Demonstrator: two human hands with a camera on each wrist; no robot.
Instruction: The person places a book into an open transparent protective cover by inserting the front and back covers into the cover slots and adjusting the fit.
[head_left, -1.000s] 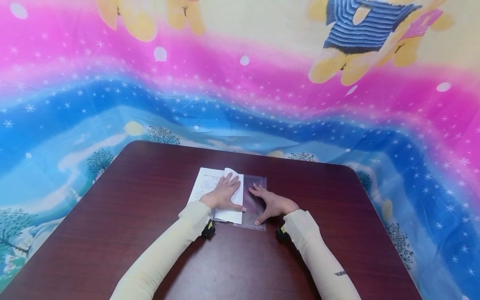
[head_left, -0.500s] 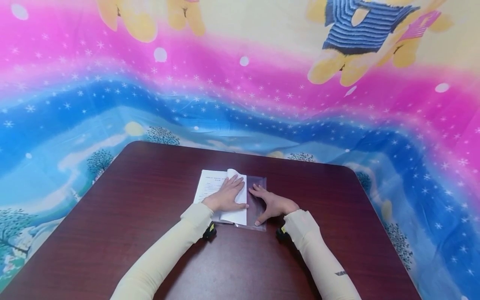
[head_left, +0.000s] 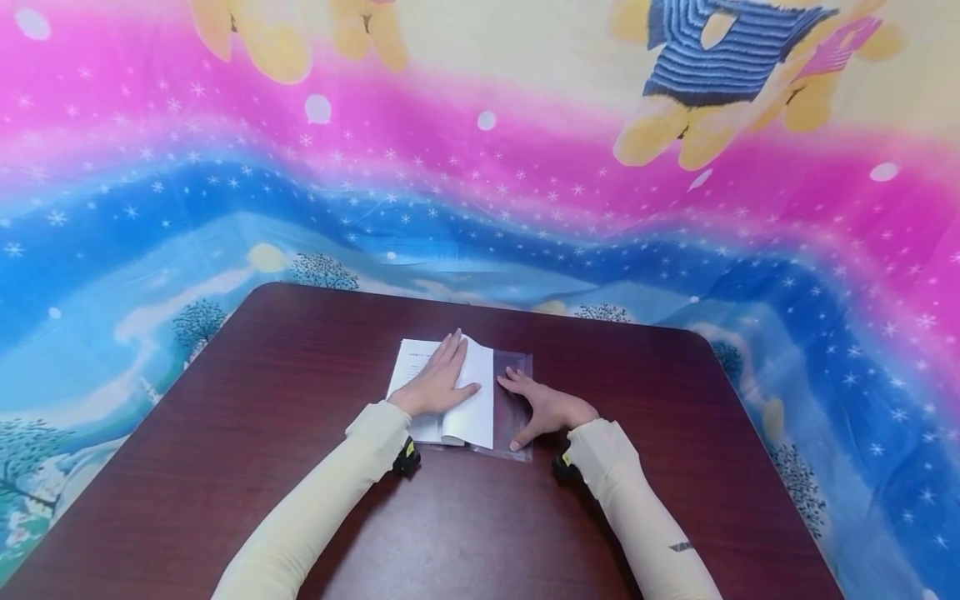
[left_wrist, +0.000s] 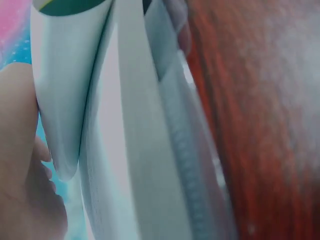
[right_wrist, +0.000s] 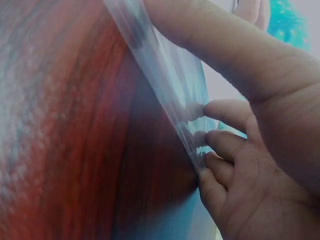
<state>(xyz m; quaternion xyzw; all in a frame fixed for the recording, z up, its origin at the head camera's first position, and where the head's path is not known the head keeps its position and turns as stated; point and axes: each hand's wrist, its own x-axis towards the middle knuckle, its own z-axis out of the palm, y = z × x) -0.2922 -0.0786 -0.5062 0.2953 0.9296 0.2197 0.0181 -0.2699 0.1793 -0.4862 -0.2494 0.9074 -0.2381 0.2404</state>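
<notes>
A white booklet [head_left: 407, 367] with a printed page lies at the middle of the table. One of its pages [head_left: 477, 408] bends over toward the right; in the left wrist view this curled page [left_wrist: 67, 75] stands off the thick block of pages [left_wrist: 147, 145]. My left hand [head_left: 435, 385] rests on the booklet with fingers extended toward the far edge, thumb over the bent page. Clear plastic cover [head_left: 504, 435] shows beyond the booklet's right side. My right hand [head_left: 553, 406] touches that plastic, fingers spread; its fingertips [right_wrist: 212, 109] meet the sheet in the right wrist view.
The dark reddish-brown table [head_left: 300, 375] extends around the booklet. A printed cloth backdrop [head_left: 480, 208] hangs behind it. Black wrist cameras [head_left: 407, 458] sit below both hands, near the table surface.
The booklet has slid slightly right over the plastic. My left hand then shifts left and toward the far edge, uncovering more of the bent page. My right hand stays in place.
</notes>
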